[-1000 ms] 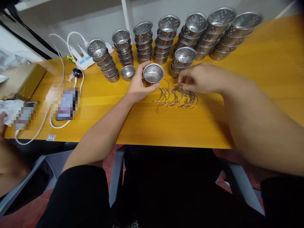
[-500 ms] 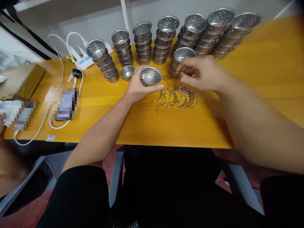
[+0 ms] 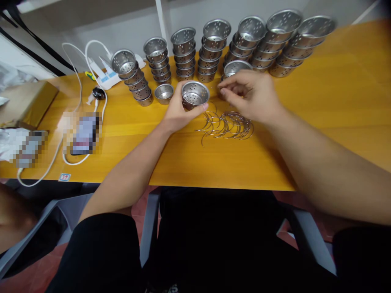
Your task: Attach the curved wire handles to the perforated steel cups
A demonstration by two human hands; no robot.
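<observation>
A perforated metal cup [image 3: 195, 96] is held by my left hand [image 3: 177, 110], whose fingers wrap round its left side with the thumb along the front; its mouth faces up. My right hand [image 3: 250, 95] is closed in a pinch just right of this cup, apart from it. Whatever lies between its fingertips is too small to make out. Behind the right hand, a short stack of cups [image 3: 236, 67] is partly hidden. Thin curved metal wires [image 3: 227, 125] lie in a loose heap on the table below both hands. One small cup [image 3: 164, 93] stands left of the held one.
Several stacks of perforated cups [image 3: 185, 53] line the back of the yellow table [image 3: 214, 167]. On the left are a power strip [image 3: 108, 79], white cables, a phone [image 3: 85, 134] and a cardboard box [image 3: 30, 103]. Another person's arm [image 3: 14, 211] shows at the left edge.
My right hand has moved left, closer to the held cup. My left hand has raised the cup very slightly. The other person's hand has left the table edge.
</observation>
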